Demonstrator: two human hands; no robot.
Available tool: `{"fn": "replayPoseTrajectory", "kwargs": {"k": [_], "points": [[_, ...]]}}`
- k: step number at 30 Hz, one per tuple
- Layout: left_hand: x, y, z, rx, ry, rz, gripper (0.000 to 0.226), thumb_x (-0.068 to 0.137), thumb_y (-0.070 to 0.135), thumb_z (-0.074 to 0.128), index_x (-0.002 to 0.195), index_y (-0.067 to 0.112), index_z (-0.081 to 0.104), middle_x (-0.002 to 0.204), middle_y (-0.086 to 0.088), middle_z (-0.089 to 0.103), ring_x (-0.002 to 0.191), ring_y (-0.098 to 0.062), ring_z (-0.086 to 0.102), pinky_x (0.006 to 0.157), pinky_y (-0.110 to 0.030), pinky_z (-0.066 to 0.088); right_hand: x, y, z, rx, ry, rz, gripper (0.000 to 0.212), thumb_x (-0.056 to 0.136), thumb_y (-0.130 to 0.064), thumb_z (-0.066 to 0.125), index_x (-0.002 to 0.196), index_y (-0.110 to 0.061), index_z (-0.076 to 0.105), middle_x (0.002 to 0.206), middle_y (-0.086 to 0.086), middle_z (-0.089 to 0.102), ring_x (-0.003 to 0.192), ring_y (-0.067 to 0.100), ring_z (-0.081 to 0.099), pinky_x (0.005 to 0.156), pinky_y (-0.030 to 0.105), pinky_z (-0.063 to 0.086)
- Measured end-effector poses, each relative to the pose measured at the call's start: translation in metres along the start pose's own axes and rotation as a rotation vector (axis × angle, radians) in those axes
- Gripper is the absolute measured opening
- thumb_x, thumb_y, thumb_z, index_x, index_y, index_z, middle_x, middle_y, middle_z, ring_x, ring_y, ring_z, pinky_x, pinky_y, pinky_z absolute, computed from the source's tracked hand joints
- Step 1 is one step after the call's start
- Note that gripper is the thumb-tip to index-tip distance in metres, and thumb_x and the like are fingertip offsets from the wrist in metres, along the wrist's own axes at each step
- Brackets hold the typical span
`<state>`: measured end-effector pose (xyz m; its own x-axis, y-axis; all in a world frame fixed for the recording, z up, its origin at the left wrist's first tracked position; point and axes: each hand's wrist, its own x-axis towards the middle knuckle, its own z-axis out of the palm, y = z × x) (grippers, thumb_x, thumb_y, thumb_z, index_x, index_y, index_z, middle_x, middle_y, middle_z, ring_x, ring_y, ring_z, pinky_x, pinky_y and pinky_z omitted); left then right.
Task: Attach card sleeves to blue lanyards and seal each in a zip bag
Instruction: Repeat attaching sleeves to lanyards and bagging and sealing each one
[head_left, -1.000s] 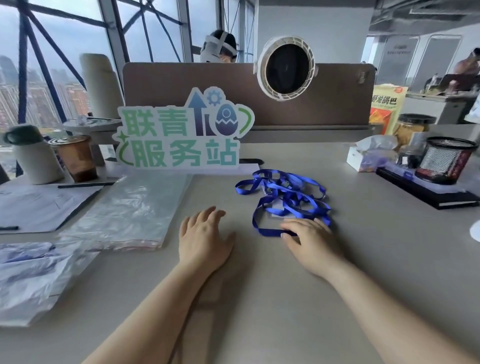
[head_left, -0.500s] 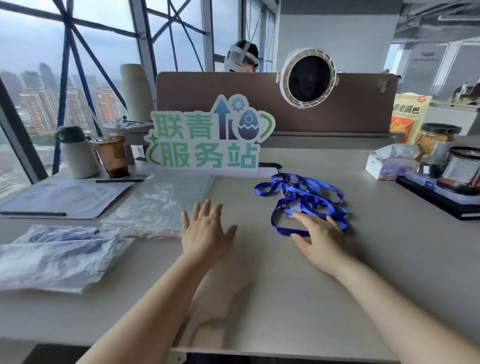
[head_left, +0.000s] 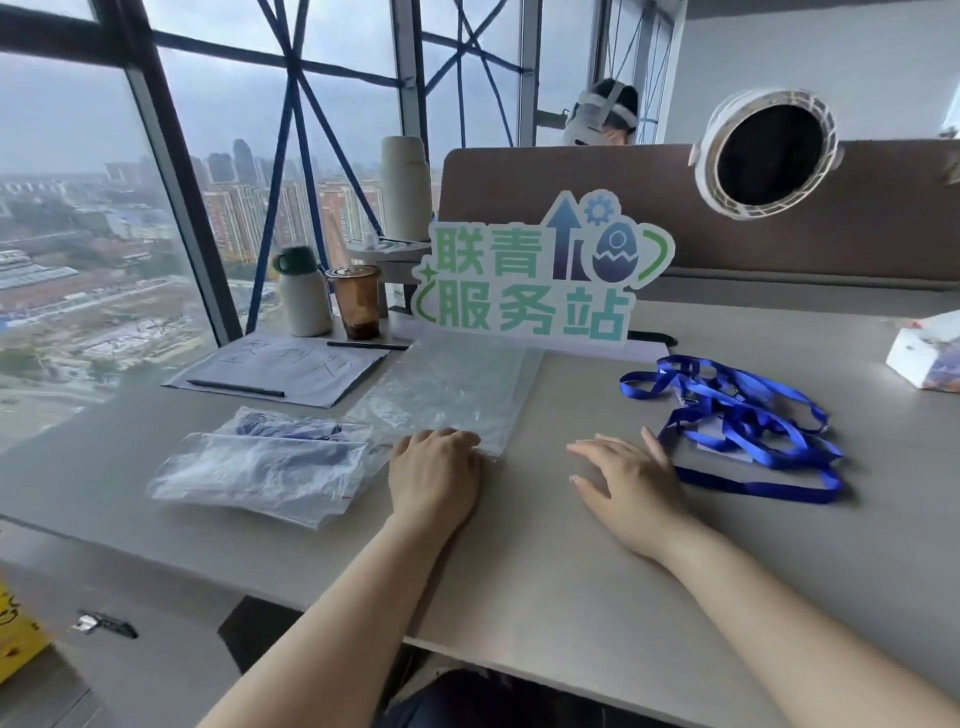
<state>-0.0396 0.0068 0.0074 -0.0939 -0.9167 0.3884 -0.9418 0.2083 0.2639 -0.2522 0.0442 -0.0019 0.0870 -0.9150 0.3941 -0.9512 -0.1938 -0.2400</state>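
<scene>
Your left hand (head_left: 435, 470) reaches the stack of empty zip bags (head_left: 447, 387); your right hand (head_left: 631, 480) rests flat and empty beside the blue lanyards (head_left: 737, 415).
Fingers curled, nothing gripped yet: peel one bag by its near edge.

The tissue box (head_left: 930, 358) at the right is cut off by the frame edge, as is a yellow object (head_left: 18, 636) at the lower left. The left hand (head_left: 435, 475) has its fingertips curled at the near edge of the clear bag stack (head_left: 447, 387) — whether they pinch it cannot be told. The filled bags (head_left: 265, 467) blur their blue contents; card sleeves under the lanyards (head_left: 737, 415) show only in slivers.
</scene>
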Motion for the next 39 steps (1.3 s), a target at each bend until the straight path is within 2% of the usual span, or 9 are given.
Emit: {"fn": "replayPoseTrajectory", "kwargs": {"k": [7, 10, 13, 17, 22, 27, 30, 34, 39], "points": [[0.013, 0.002, -0.002, 0.02, 0.039, 0.02, 0.018, 0.091, 0.033, 0.05, 0.097, 0.037, 0.067, 0.108, 0.011, 0.065, 0.104, -0.016, 0.054, 0.086, -0.031, 0.032, -0.004, 0.001, 0.001, 0.052, 0.068, -0.014, 0.025, 0.088, -0.032, 0.058, 0.112, -0.025, 0.061, 0.114, -0.009, 0.063, 0.116, 0.009, 0.053, 0.113, 0.027, 0.003], [0.024, 0.022, -0.006, -0.201, 0.079, 0.03, 0.014, 0.091, 0.037, 0.054, 0.095, 0.036, 0.068, 0.103, 0.011, 0.066, 0.098, -0.016, 0.058, 0.083, -0.031, 0.04, -0.001, 0.003, -0.006, 0.176, 0.105, 0.051, 0.023, 0.088, -0.029, 0.061, 0.109, -0.023, 0.064, 0.11, -0.009, 0.065, 0.102, 0.009, 0.055, 0.113, 0.029, 0.014], [0.033, 0.058, -0.004, -0.511, 0.038, 0.068, 0.013, 0.09, 0.032, 0.059, 0.096, 0.032, 0.071, 0.101, 0.011, 0.068, 0.084, -0.01, 0.063, 0.071, -0.026, 0.048, 0.005, 0.007, -0.024, 0.487, 0.077, 0.202, 0.019, 0.09, -0.028, 0.059, 0.106, -0.021, 0.066, 0.105, -0.008, 0.067, 0.099, 0.008, 0.057, 0.09, 0.022, 0.043], [0.033, 0.101, 0.009, -0.669, -0.069, 0.174, 0.02, 0.092, 0.021, 0.057, 0.102, 0.032, 0.069, 0.102, 0.016, 0.069, 0.092, -0.004, 0.064, 0.076, -0.027, 0.052, 0.012, 0.021, -0.048, 0.739, 0.058, 0.35, 0.029, 0.092, -0.041, 0.052, 0.093, -0.017, 0.069, 0.09, -0.006, 0.071, 0.089, 0.007, 0.064, 0.08, 0.021, 0.047], [0.025, 0.126, 0.034, -0.747, -0.145, 0.254, 0.022, 0.09, 0.019, 0.06, 0.108, 0.03, 0.064, 0.099, 0.018, 0.069, 0.094, 0.001, 0.062, 0.088, -0.03, 0.05, 0.005, 0.051, -0.043, 0.676, 0.221, 0.456, 0.024, 0.09, -0.029, 0.058, 0.077, -0.012, 0.068, 0.076, 0.003, 0.07, 0.077, 0.02, 0.065, 0.076, 0.037, 0.051], [0.028, 0.11, 0.038, -0.421, -0.131, 0.32, 0.015, 0.088, 0.034, 0.06, 0.102, 0.037, 0.065, 0.105, 0.016, 0.064, 0.097, -0.01, 0.057, 0.086, -0.033, 0.045, 0.006, 0.061, -0.045, 0.662, 0.252, 0.477, 0.02, 0.089, -0.023, 0.058, 0.077, -0.011, 0.068, 0.075, -0.003, 0.069, 0.076, 0.014, 0.061, 0.067, 0.019, 0.044], [0.03, 0.098, 0.038, -0.364, -0.155, 0.284, 0.01, 0.086, 0.033, 0.059, 0.089, 0.039, 0.066, 0.097, 0.015, 0.065, 0.091, -0.01, 0.058, 0.077, -0.029, 0.045, 0.003, 0.06, -0.043, 0.655, 0.247, 0.476, 0.021, 0.09, -0.024, 0.057, 0.079, -0.009, 0.067, 0.078, -0.002, 0.07, 0.081, 0.015, 0.062, 0.074, 0.026, 0.046], [0.03, 0.101, 0.037, -0.467, -0.177, 0.233, 0.015, 0.085, 0.028, 0.058, 0.077, 0.039, 0.063, 0.091, 0.015, 0.065, 0.08, -0.005, 0.06, 0.063, -0.023, 0.045, 0.0, 0.06, -0.039, 0.657, 0.261, 0.474, 0.028, 0.086, -0.041, 0.06, 0.081, -0.014, 0.067, 0.078, -0.004, 0.07, 0.081, 0.013, 0.063, 0.08, 0.031, 0.048], [0.022, 0.114, 0.036, -0.634, -0.133, 0.255, 0.016, 0.084, 0.03, 0.063, 0.073, 0.04, 0.058, 0.085, 0.013, 0.066, 0.076, -0.003, 0.06, 0.07, -0.028, 0.05, -0.004, 0.058, -0.033, 0.598, 0.173, 0.447, 0.034, 0.078, -0.054, 0.064, 0.082, -0.021, 0.07, 0.076, -0.008, 0.07, 0.079, 0.013, 0.064, 0.079, 0.036, 0.052]]}}
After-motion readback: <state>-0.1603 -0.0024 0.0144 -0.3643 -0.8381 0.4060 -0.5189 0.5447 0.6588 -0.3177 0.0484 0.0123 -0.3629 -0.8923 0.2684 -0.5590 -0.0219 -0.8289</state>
